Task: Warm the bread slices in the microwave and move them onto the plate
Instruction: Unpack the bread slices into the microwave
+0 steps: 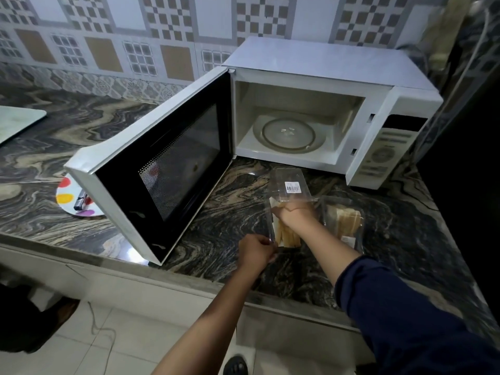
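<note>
A white microwave (324, 66) stands on the counter with its door (162, 163) swung wide open to the left; the glass turntable (289, 135) inside is bare. In front of it lies a clear plastic bread box (289, 182), lid flipped back, with sliced bread (288, 236) inside. My left hand (257, 251) pinches the box's near left edge. My right hand (293, 213) reaches into the box and closes on the far slices. A second clear box (343, 220) of bread sits just to the right. The plate (69, 197), white with coloured dots, lies left, partly hidden by the door.
The marbled stone counter (81, 125) runs along a tiled wall. A white board (19, 120) lies at the far left. A small metal object (81, 201) rests on the plate. The open door juts past the counter's front edge. A dark wall closes the right side.
</note>
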The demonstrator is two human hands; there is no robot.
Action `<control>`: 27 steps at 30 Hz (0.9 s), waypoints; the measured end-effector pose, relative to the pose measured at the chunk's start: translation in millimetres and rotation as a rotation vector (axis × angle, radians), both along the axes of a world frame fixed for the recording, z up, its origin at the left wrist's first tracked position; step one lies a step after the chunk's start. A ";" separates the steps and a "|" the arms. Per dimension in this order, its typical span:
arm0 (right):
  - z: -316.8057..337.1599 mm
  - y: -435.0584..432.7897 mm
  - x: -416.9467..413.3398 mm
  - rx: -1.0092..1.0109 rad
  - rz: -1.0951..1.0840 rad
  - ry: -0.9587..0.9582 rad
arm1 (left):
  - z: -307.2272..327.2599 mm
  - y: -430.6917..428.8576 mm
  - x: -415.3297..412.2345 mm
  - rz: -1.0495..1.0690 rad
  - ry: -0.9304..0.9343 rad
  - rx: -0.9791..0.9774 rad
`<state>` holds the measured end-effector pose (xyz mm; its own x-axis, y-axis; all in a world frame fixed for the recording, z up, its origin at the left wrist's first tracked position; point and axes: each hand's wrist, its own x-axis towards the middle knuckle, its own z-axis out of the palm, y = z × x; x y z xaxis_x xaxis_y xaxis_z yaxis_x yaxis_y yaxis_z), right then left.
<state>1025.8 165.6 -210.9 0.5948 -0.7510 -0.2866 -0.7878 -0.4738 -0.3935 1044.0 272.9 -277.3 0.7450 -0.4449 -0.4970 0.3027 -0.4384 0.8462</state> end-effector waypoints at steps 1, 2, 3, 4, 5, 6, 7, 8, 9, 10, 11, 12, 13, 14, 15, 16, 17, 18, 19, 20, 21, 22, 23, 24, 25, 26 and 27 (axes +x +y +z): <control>0.7 0.1 -0.7 0.012 -0.004 -0.025 | 1.9 -0.2 -1.4 0.004 0.011 -0.001; 1.9 0.9 -1.9 0.024 -0.010 -0.055 | 3.7 0.3 -2.9 0.007 0.016 0.003; 3.8 2.0 -3.7 0.039 -0.017 -0.083 | 3.4 0.1 -3.6 0.013 0.010 0.005; 5.0 2.8 -5.7 0.052 -0.025 -0.106 | 3.0 0.0 -4.6 0.020 0.003 0.003; 6.7 3.3 -8.0 0.058 -0.020 -0.119 | 2.9 -0.3 -5.2 0.030 -0.006 -0.002; 7.9 3.3 -9.9 0.056 -0.008 -0.120 | 2.4 0.0 -6.0 0.036 -0.015 0.000; 10.5 3.6 -12.1 0.043 0.006 -0.120 | 1.2 -0.6 -6.5 0.037 -0.025 0.001; 12.6 3.9 -14.3 0.039 0.005 -0.123 | 0.7 -0.6 -7.4 0.036 -0.033 0.008; 15.8 4.5 -16.6 0.035 0.002 -0.132 | 0.5 -0.4 -8.2 0.036 -0.047 0.012; 17.9 4.2 -18.3 0.030 -0.011 -0.139 | 0.8 -0.2 -9.1 0.036 -0.050 0.013; 19.8 3.7 -20.3 0.012 -0.014 -0.148 | -0.2 -0.6 -9.5 0.034 -0.055 0.010; 21.5 3.0 -22.6 -0.002 -0.018 -0.158 | -0.9 -0.8 -9.9 0.030 -0.059 0.009; 24.4 2.7 -25.5 -0.018 -0.015 -0.169 | -2.1 -1.1 -10.1 0.026 -0.067 0.010; 26.9 2.2 -28.5 -0.023 -0.017 -0.174 | -1.7 -1.0 -11.2 0.021 -0.072 0.016; 29.3 1.6 -32.2 -0.033 -0.013 -0.173 | -0.7 -1.0 -12.5 0.010 -0.089 0.020; 30.6 0.8 -35.7 -0.042 -0.011 -0.163 | 0.4 -0.4 -13.9 -0.002 -0.112 0.026; 32.1 0.3 -40.1 -0.054 -0.006 -0.152 | 1.4 0.0 -14.9 -0.014 -0.145 0.029; 33.2 0.5 -45.0 -0.056 -0.007 -0.148 | 3.1 0.8 -16.0 -0.021 -0.175 0.041; 33.6 0.8 -50.0 -0.049 -0.006 -0.151 | 4.4 1.0 -16.5 -0.025 -0.204 0.050; 34.0 1.3 -55.4 -0.037 -0.004 -0.160 | 6.2 1.4 -17.3 -0.026 -0.224 0.059; 34.6 2.0 -60.9 -0.026 -0.004 -0.166 | 7.0 1.6 -17.8 -0.029 -0.247 0.069; 35.4 2.8 -66.4 -0.020 -0.007 -0.169 | 8.7 2.2 -18.9 -0.035 -0.269 0.084; 36.3 3.3 -72.0 -0.020 -0.010 -0.171 | 10.4 2.6 -20.3 -0.043 -0.295 0.095; 37.2 3.5 -77.7 -0.021 -0.016 -0.176 | 12.0 3.1 -21.9 -0.051 -0.313 0.102; 38.4 3.6 -84.1 -0.027 -0.025 -0.184 | 12.6 3.6 -22.9 -0.060 -0.330 0.103; 39.6 3.5 -90.4 -0.034 -0.036 -0.193 | 12.8 4.0 -23.8 -0.068 -0.343 0.104; 40.9 3.2 -97.2 -0.046 -0.048 -0.201 | 13.2 4.3 -24.6 -0.076 -0.359 0.103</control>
